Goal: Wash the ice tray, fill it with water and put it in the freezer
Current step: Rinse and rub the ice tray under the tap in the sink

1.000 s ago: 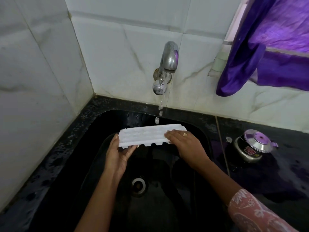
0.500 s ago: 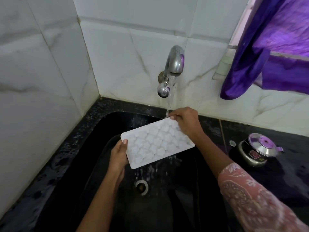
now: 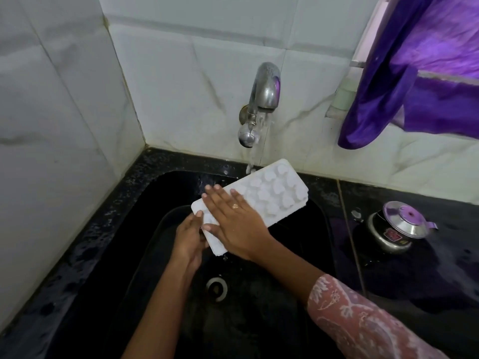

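A white ice tray (image 3: 274,190) with rounded cells is held tilted over the black sink (image 3: 145,229), its far end under the stream from the steel tap (image 3: 261,99). My left hand (image 3: 189,237) grips the tray's near-left end from below, thumb on its edge. My right hand (image 3: 233,221) lies flat on the tray's top face with straight, spread fingers, covering the near half. Water runs from the tap onto the tray's far corner.
The sink drain (image 3: 216,288) sits below the hands. A small steel pot with a lid (image 3: 399,229) stands on the wet black counter at the right. A purple cloth (image 3: 420,73) hangs at the upper right. White tiled walls close in the left and back.
The tray has swung so its long side points toward the tap. My right hand left the far corner and now lies flat across the tray's near half. The left hand keeps its hold.
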### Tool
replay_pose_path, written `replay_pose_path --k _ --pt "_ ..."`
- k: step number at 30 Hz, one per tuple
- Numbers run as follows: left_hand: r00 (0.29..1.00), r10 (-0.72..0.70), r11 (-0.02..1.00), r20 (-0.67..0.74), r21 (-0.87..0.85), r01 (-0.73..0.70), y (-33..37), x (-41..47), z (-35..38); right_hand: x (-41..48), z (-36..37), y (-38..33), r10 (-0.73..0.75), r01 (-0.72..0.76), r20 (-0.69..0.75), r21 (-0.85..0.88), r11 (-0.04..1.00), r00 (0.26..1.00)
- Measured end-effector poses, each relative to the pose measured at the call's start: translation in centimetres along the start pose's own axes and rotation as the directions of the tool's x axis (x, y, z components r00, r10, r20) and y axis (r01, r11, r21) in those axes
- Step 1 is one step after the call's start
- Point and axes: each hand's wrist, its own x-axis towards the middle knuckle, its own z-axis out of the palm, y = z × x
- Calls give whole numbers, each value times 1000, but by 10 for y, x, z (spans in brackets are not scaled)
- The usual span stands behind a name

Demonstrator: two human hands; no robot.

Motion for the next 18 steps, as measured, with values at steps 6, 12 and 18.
replay_pose_path --k 6,12,18 --pt "994 -7 999 -105 -45 2 -3 2 -9 -13 -9 53 229 -229 7 63 971 973" --pt "977 -25 998 -212 -68 10 -11 1 -26 -23 -17 77 534 -542 104 248 803 839" --pt "951 -120 989 -286 -120 89 -7 -3 -37 -24 -39 74 596 -548 238 727 414 767"
